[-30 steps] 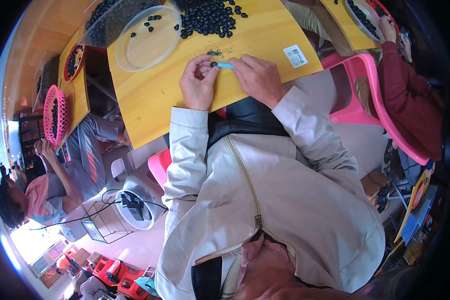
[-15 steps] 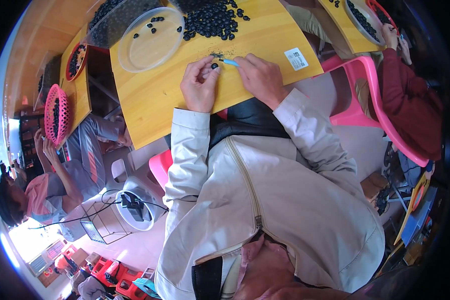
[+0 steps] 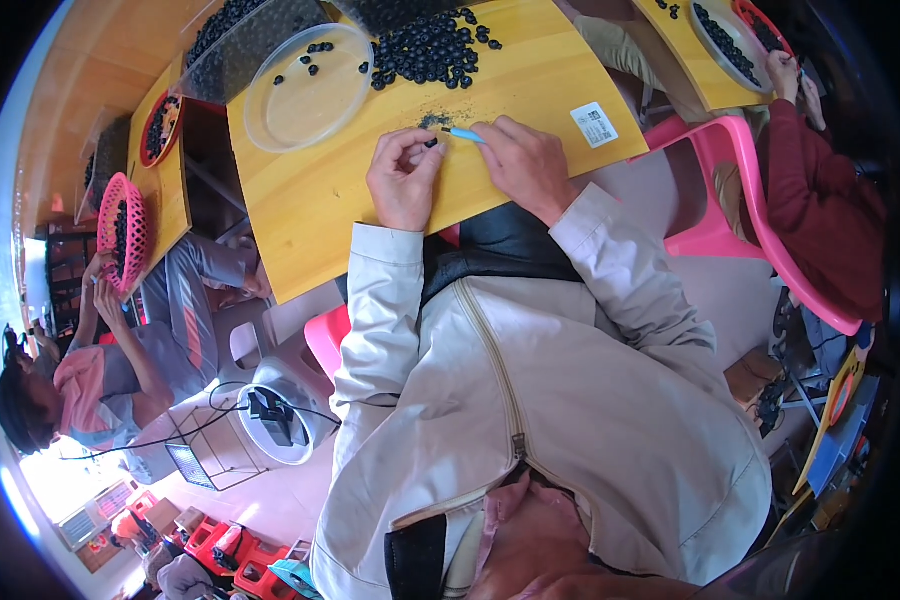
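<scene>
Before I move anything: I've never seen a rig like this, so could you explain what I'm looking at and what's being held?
There is no machine here, just a person's two bare hands. The view is from the left of two fisheye cameras worn on the head, looking down, so straight edges bend. The pale jacket is the wearer's own.

On the yellow table are a pile of small black pieces, a clear round tray with a few more, dark crumbs and a white label.

The left hand pinches one black piece. The right hand grips a light-blue, pen-like tool, its tip close to that piece; whether they touch is hard to tell.
</scene>
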A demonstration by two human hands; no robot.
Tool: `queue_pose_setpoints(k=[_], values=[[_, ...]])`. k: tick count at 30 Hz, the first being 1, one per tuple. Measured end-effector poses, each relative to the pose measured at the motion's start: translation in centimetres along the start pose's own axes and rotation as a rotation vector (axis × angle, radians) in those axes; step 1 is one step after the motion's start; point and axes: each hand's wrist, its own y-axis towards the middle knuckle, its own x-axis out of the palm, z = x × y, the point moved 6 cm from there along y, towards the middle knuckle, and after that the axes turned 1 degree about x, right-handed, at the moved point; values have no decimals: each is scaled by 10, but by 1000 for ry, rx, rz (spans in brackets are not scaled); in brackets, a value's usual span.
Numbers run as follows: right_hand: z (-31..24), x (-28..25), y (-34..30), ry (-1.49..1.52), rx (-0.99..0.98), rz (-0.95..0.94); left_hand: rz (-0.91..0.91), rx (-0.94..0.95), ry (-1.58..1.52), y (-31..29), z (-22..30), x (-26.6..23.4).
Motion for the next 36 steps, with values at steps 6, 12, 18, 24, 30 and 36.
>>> queue_pose_setpoints(k=[6,12,18,24,30,36], values=[[3,1,-1,21,26,-38,22,-86,-92,-2,-4,1],[2,1,-1,20,33,-43,-3,-104,-107,-2,-5,1],[3,0,-1,26,28,-30,16,-56,-12,0,1,0],[1,-2,-1,44,13,2,28,-4,8,0,3,-1],[-8,-8,0,51,-57,20,44,-44,-2,-1,1,0],[-12,-6,-2,21,-104,36,32,-38,1,-1,3,3]])
